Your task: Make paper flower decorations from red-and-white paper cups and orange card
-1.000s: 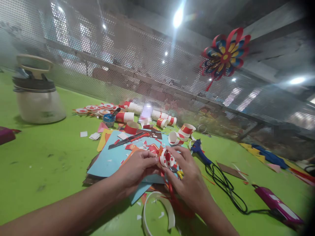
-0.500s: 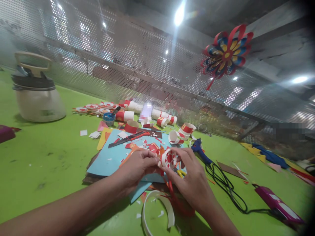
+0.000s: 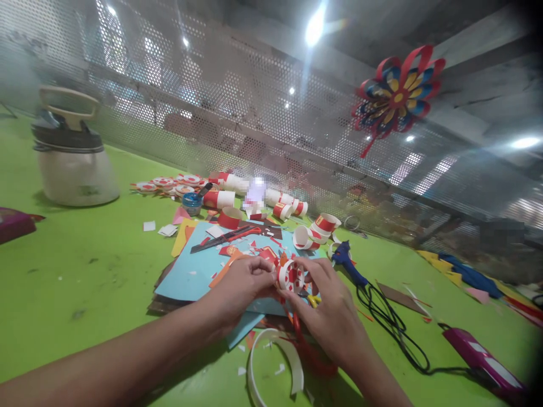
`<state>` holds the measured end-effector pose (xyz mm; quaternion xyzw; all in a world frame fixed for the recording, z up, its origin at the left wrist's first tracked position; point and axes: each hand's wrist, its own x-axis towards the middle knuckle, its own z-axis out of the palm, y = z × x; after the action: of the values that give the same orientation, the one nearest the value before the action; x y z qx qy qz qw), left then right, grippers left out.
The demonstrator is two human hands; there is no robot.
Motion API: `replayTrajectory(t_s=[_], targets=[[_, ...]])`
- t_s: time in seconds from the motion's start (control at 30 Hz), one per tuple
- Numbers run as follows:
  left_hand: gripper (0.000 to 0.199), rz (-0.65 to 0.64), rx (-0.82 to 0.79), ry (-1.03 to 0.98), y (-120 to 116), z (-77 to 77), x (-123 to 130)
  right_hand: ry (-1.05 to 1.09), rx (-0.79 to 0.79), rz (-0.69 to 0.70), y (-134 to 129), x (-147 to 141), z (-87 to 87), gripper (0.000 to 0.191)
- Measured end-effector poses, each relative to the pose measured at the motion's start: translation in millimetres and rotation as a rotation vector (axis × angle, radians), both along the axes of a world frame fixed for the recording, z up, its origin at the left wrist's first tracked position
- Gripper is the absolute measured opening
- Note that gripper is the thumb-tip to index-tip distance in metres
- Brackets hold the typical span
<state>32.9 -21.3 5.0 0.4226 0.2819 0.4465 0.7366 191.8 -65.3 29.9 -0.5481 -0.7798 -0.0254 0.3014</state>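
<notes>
Between my hands is a short cut-down paper cup (image 3: 292, 276), its round white face dotted with red pieces and red patches showing along its side. My right hand (image 3: 328, 297) grips its right rim with thumb and fingers. At its left side, the pinched fingers of my left hand (image 3: 248, 280) press against the cup's wall; whatever lies under those fingertips is hidden. Below the hands, light blue sheets (image 3: 182, 277) carry red and orange paper scraps and a red-and-black utility knife (image 3: 224, 238). Red-handled scissors (image 3: 309, 353) lie partly behind my right wrist.
A blue glue gun (image 3: 348, 263) lies to the right, its black cord running to a purple power strip (image 3: 479, 359). Cut cup rings (image 3: 326, 223) and a blue paint jar (image 3: 192, 203) stand farther back. A white jug (image 3: 76, 169) is left; a curved white strip (image 3: 254, 367) lies in front.
The cup has turned slightly, so more red shows on its side by my left fingers. Both hands keep hold, and the whole view has shifted a little.
</notes>
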Motion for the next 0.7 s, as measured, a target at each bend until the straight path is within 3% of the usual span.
replayTrajectory(t_s=[0.27, 0.7], targets=[[0.012, -0.001, 0.062, 0.059, 7.0, -9.2, 1.1, -0.009, -0.025, 0.004, 0.6, 0.7, -0.1, 0.040], [0.014, -0.013, 0.117, 0.062, 7.5, -9.0, 0.4, 0.057, -0.060, -0.008, 2.0, 0.0, -3.6, 0.042]])
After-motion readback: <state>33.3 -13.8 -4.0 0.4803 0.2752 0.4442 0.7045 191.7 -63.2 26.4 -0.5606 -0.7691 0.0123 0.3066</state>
